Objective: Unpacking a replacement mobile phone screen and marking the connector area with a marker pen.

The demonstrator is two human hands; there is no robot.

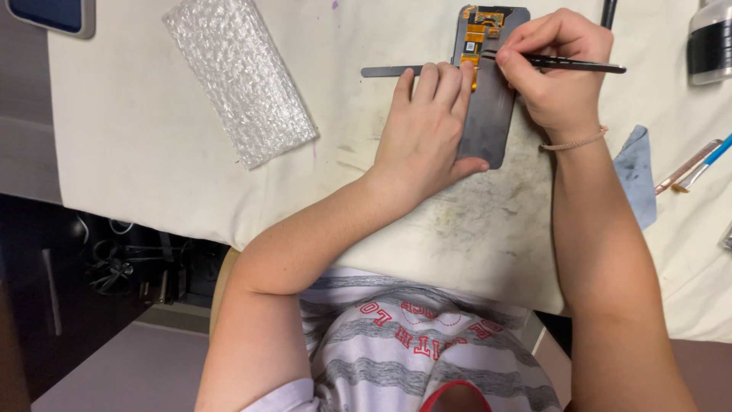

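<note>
Pressed phone screen (488,114) flat on desk (152,137) with left hand (427,130), fingers spread; right hand (560,72) pinched tweezers (579,65) at orange cable (474,46), upper middle of frame.

1. A small electronics repair bench: the counter (152,137) is covered by a stained, off-white cloth
2. A dismantled phone screen panel (488,114) with its orange flex cable bared lies at the far middle
3. Bubble wrap (240,80) to the left, brushes (698,164) at the right edge
4. Tangled cables (114,259) below the counter's near left edge
</note>
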